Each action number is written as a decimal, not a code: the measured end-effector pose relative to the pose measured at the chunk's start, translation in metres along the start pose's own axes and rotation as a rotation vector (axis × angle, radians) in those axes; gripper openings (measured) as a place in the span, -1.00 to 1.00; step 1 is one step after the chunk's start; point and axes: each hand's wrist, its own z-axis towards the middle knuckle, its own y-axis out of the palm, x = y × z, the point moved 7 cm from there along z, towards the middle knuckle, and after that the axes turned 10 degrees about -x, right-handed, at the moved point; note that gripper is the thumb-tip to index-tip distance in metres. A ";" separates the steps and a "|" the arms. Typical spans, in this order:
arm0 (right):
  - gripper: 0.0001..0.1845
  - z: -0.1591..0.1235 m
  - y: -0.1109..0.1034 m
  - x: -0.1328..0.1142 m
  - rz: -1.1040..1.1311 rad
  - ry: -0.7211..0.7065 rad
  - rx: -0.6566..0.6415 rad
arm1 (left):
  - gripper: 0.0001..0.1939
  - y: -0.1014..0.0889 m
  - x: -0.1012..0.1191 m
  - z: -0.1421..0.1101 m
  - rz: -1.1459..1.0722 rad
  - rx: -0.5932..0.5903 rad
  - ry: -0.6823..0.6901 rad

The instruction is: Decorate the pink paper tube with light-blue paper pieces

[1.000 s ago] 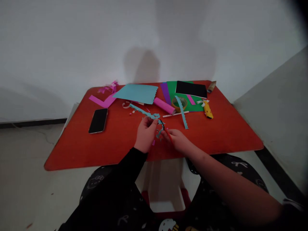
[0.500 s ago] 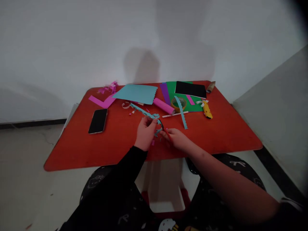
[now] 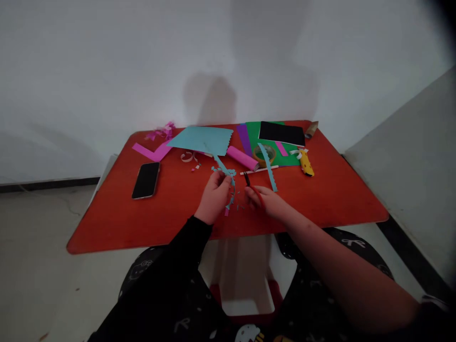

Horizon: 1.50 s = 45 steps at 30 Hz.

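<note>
My left hand [image 3: 215, 192] pinches a narrow light-blue paper strip [image 3: 221, 164] above the middle of the table; the strip's upper end points away, toward the blue sheet. Red-handled scissors [image 3: 257, 194] are in my right hand [image 3: 266, 202], their dark blades slightly parted, pointing away and apart from the strip. Small blue paper scraps [image 3: 230, 204] lie under and beside my left hand, with a little pink piece near them. Another light-blue strip [image 3: 268, 168] with a scalloped edge rests to the right, across a roll of tape [image 3: 264, 156].
On the red table [image 3: 110, 213] lie a phone [image 3: 146, 180], a light-blue sheet [image 3: 201, 138], a pink paper roll [image 3: 242, 157], a white pen [image 3: 259, 170], green paper [image 3: 253, 133], a black flat object [image 3: 281, 133] and a yellow item [image 3: 306, 163]. Pink cuttings [image 3: 164, 131] sit at the back left.
The scissors have moved right, away from the strip. The strip in my left hand has turned from pointing left to pointing more straight away, and more blue scraps lie on the table.
</note>
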 end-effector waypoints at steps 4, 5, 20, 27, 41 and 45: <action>-0.42 -0.001 -0.005 0.002 0.000 -0.023 -0.005 | -0.83 0.001 0.001 -0.002 -0.009 -0.079 -0.052; -0.43 -0.001 -0.003 0.001 -0.020 -0.029 -0.019 | -0.80 0.001 0.001 -0.003 -0.016 -0.095 -0.057; -0.44 0.001 0.014 0.003 -0.136 -0.030 -0.126 | -0.60 0.005 -0.005 -0.008 -0.208 -0.070 -0.132; -0.43 0.002 0.012 0.007 -0.148 -0.019 -0.118 | -0.72 0.005 -0.003 -0.011 -0.158 -0.086 -0.119; -0.43 -0.001 0.012 0.001 -0.186 -0.005 -0.120 | -0.80 0.004 0.001 -0.012 0.006 -0.113 -0.104; -0.39 0.001 0.015 0.004 -0.145 -0.053 -0.115 | -0.81 0.004 0.004 -0.011 0.021 -0.102 -0.078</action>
